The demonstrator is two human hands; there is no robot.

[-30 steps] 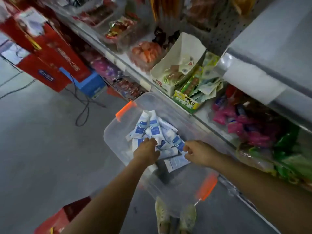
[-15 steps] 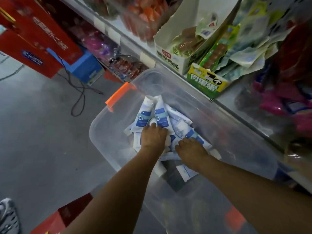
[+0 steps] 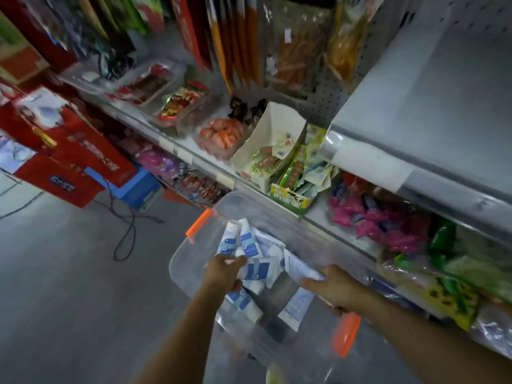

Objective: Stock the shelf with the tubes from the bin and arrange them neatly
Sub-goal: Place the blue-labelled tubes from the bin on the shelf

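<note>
Tubes (image 3: pixel 250 242) lie heaped toward the bin's (image 3: pixel 192 253) far corner, likely light, soft, rather slippery. Left grip (image 3: pixel 224 273) curls round one tube's body; right grip (image 3: pixel 333 289) pinches another near its flat end, probably the firmer place.

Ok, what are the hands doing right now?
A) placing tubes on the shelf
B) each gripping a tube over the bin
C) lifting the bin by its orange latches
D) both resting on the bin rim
B: the left hand grips a blue-label tube and the right hand grips a white tube, both over the clear bin.
</note>
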